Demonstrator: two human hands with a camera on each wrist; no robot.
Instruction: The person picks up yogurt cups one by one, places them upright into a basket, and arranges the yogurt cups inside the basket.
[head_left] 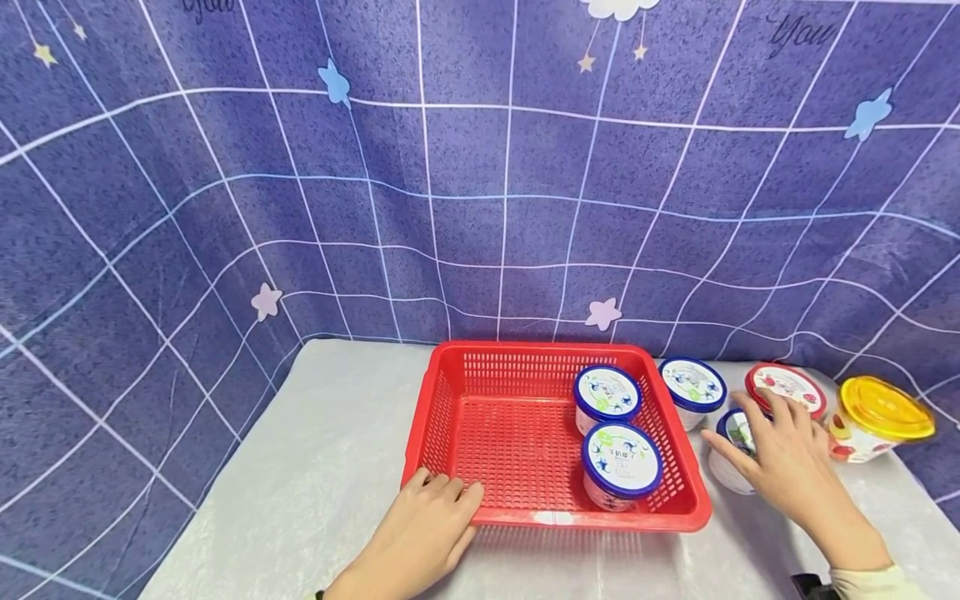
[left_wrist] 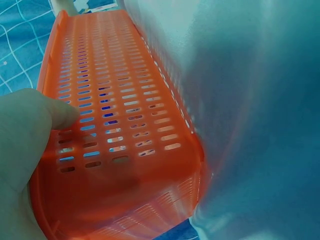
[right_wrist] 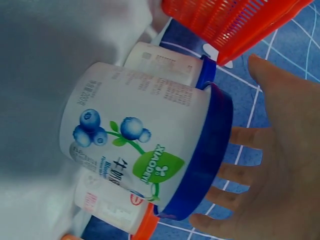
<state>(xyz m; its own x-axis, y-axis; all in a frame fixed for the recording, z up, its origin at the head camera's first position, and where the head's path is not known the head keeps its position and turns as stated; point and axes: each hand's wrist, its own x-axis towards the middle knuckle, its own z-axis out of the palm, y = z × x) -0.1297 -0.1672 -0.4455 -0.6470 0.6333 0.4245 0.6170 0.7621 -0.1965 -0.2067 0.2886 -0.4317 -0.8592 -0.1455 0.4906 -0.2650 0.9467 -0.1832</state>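
Observation:
My left hand grips the near left corner of a red plastic basket, its fingers curled over the rim. In the left wrist view the thumb lies against the slotted basket wall. Two blue-lidded tubs stand in the right part of the basket, one at the back and one in front. Right of the basket, my right hand spreads over another blue-lidded tub. In the right wrist view this blueberry-printed tub stands below the spread fingers; whether they touch its lid I cannot tell.
Behind the right hand stand another blue-lidded tub and a red-lidded tub. A yellow-lidded tub is at the far right. A patterned blue curtain hangs behind the pale tabletop.

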